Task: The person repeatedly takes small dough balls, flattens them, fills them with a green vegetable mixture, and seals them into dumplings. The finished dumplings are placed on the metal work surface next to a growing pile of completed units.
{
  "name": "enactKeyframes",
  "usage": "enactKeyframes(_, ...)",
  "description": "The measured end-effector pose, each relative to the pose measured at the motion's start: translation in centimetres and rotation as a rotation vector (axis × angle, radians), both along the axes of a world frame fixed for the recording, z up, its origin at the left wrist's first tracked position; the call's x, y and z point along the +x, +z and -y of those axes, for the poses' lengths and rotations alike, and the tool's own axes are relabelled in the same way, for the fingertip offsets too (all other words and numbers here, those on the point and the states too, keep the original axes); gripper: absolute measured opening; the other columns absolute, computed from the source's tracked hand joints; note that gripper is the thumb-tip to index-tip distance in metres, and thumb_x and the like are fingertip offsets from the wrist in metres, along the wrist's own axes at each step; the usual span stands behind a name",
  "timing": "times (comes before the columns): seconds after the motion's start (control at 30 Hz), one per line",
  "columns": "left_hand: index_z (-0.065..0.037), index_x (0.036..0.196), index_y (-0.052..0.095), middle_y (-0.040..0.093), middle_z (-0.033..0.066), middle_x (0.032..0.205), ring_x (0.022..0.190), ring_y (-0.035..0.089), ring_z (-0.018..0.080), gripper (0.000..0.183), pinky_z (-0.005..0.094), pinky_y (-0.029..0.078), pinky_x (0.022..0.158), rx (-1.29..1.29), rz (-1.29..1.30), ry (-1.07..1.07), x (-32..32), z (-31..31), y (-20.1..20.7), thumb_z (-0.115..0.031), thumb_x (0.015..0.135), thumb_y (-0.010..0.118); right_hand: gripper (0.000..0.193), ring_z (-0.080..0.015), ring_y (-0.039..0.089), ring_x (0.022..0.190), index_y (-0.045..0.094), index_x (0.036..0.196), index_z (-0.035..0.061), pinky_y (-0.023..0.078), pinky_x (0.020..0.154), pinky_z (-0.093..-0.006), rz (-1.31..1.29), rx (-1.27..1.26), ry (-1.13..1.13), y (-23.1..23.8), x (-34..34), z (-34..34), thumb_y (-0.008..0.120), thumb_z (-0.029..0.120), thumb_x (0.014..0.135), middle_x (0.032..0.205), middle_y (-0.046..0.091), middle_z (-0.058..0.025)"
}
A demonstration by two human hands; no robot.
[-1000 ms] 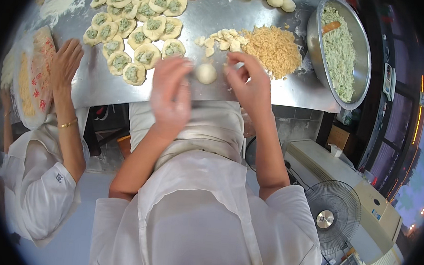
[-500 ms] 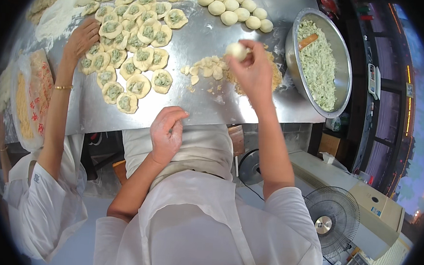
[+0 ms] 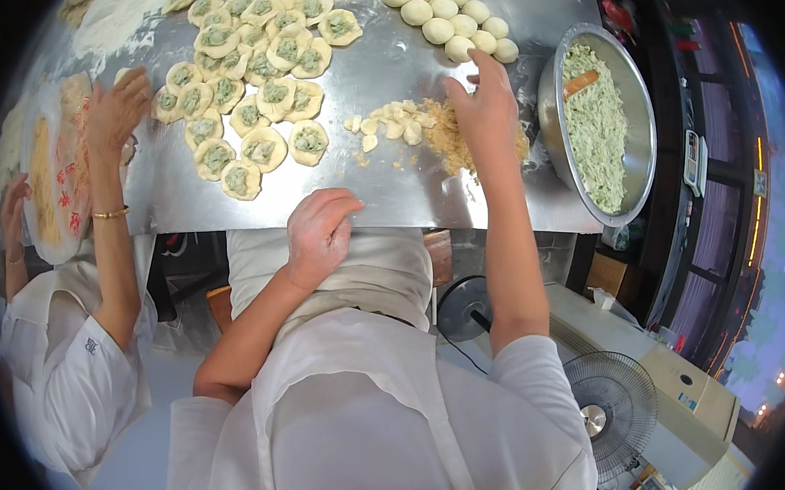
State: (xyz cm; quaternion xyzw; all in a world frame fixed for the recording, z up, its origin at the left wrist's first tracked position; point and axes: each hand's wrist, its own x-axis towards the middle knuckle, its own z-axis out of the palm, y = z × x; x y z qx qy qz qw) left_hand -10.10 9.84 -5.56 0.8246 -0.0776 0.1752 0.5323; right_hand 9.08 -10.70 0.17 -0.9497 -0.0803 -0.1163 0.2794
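Two bare hands at the steel table (image 3: pixel 378 195) — and the right hand (image 3: pixel 487 103) is the one out front, reaching over the golden crumbly heap (image 3: pixel 451 143) toward the pale dough balls (image 3: pixel 438 30). Its thumb and forefinger stand well parted, nothing between them, the forefinger's tip right beside the nearest balls; whether it touches one, I cannot tell. Those balls sit packed together at the far side of the table.

Down at the near edge, the left hand (image 3: pixel 317 233) has its fingers loosely bent, palm hidden — no telling whether it holds anything. Small pale dough pieces (image 3: pixel 389 124) lie against the heap's left side. Off to the right, a metal bowl (image 3: pixel 552 102) holds green-flecked filling (image 3: pixel 594 136). Left of centre, filled dough rounds (image 3: pixel 259 151) crowd and overlap, and beyond them a co-worker's hand (image 3: pixel 119 113) hovers beside a clear bag (image 3: pixel 74 158).
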Motion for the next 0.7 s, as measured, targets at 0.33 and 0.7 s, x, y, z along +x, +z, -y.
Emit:
enactKeyframes(0.33,-0.001,0.094,0.070,0.069,0.0134,0.095,0.078,0.065,0.0275,0.027,0.0333,0.053,0.068,-0.180,-0.047,0.030,-0.3,-0.8,0.7,0.015,0.076,0.058,0.024,-0.0335,0.068,0.092,0.070,0.110,0.0028,0.054,0.081,-0.0424,-0.143,0.248,0.307,1.6,-3.1,-7.5,0.071,0.012,0.088,0.106,0.070,-0.0153)
enactKeyframes(0.7,0.000,0.097,0.068,0.066,0.0087,0.095,0.083,0.062,0.0166,0.018,0.0273,0.050,0.077,-0.308,-0.233,0.097,-2.2,-1.6,2.3,0.012,0.090,0.057,0.042,-0.0240,0.063,0.085,0.062,0.111,-0.0007,0.054,0.081,-0.0345,-0.074,0.167,0.193,-5.2,6.8,-13.2,0.079,0.026,0.084,0.099,0.067,-0.0133)
